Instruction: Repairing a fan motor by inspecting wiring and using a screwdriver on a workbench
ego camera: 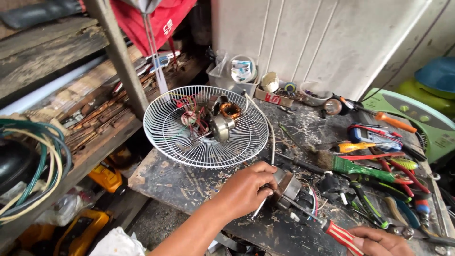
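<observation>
My left hand (246,188) grips a small fan motor (288,186) lying on the worn dark workbench (189,182), fingers wrapped over its metal housing. Coloured wires trail from the motor's right side. My right hand (379,242) at the bottom edge holds a screwdriver with a red-and-white striped handle (342,235); its shaft points up-left toward the motor. A white wire fan guard (204,126) sits just behind my left hand, holding a copper-wound stator (231,110), a round metal part and tangled wires.
Pliers, screwdrivers, a green-handled brush (353,166) and a multimeter (372,136) crowd the bench's right side. Small tubs and a tape roll stand at the back wall. Wooden shelves with scrap and coiled cable (33,161) rise at left; a green appliance (417,118) sits at right.
</observation>
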